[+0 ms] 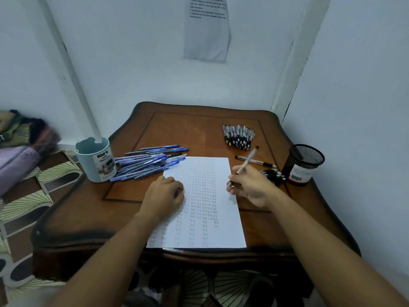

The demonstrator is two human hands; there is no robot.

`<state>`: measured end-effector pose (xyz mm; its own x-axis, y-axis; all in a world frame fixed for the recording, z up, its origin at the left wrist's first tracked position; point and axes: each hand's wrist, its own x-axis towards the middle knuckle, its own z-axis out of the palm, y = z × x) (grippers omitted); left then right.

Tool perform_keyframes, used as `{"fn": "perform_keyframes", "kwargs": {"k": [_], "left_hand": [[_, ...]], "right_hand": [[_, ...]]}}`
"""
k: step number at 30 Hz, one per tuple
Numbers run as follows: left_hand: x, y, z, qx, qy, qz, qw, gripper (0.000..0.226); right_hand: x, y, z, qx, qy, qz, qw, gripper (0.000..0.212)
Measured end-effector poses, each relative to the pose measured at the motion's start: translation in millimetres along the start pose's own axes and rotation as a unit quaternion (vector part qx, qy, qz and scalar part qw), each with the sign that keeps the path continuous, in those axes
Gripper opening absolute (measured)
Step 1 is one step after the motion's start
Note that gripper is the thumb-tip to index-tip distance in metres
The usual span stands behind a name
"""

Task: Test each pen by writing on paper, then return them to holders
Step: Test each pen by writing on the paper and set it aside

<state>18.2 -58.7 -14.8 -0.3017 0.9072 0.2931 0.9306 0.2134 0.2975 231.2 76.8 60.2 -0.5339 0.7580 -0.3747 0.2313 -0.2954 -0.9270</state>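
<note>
Wooden table (pixel 132 220) carries one sheet of paper (pixel 223 218) at centre, filled with columns of the word "Test"; two holders flank it, a pale cup (pixel 95 160) at the left edge and a black mesh cup (pixel 304 163) at the right. Blue pens (pixel 148 162) lie heaped, too overlapped to count, between the pale cup and the paper's far-left corner; a fan of black pens (pixel 239 136) lies beyond the paper, one single pen (pixel 256 161) and a small cluster (pixel 273 176) lie beside the mesh cup, partly hidden by the right hand (pixel 250 187). Left hand (pixel 164 196) rests on the paper with fingers loosely curled and holding nothing, while the right hand pinches one clear pen (pixel 247 161) with its tip just above the paper's right edge.
</note>
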Motion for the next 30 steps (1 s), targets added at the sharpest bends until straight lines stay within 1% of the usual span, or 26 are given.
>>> {"fn": "perform_keyframes", "kwargs": {"k": [2,4,7,8,11,13,15,18,26,27,30], "left_hand": [[-3,-1,8,0.008,0.030,0.003,1.000,0.034],[-3,0,11,0.017,0.041,0.006,0.999,0.038],[0,2,10,0.025,0.045,0.005,0.999,0.036],[0,2,10,0.028,0.045,0.008,0.999,0.035],[1,3,10,0.037,0.048,0.011,0.998,0.034],[0,4,10,0.047,0.050,0.012,0.998,0.032],[-1,5,10,0.047,0.058,0.013,0.997,0.031],[-2,6,10,0.040,0.061,0.011,0.997,0.031],[-3,6,10,0.037,0.068,0.006,0.997,0.027],[-4,6,10,0.036,0.069,0.006,0.997,0.026],[-3,6,10,0.032,0.072,0.006,0.997,0.026]], "right_hand": [[17,-13,-7,-0.043,0.017,-0.010,0.999,0.019],[37,-26,-17,-0.068,0.047,-0.021,0.996,0.018],[71,-42,-30,-0.105,0.106,-0.019,0.989,0.036],[79,-47,-33,-0.113,0.118,-0.013,0.986,0.039],[105,-56,-36,-0.134,0.140,-0.015,0.981,0.023],[119,-59,-35,-0.176,0.163,-0.037,0.970,0.017],[134,-59,-35,-0.219,0.187,-0.057,0.956,0.016],[151,-61,-35,-0.279,0.218,-0.077,0.932,0.021],[172,-61,-23,-0.393,0.247,-0.090,0.881,0.024],[174,-59,-22,-0.397,0.254,-0.094,0.877,0.025],[179,-56,-20,-0.384,0.258,-0.103,0.881,0.024]]}}
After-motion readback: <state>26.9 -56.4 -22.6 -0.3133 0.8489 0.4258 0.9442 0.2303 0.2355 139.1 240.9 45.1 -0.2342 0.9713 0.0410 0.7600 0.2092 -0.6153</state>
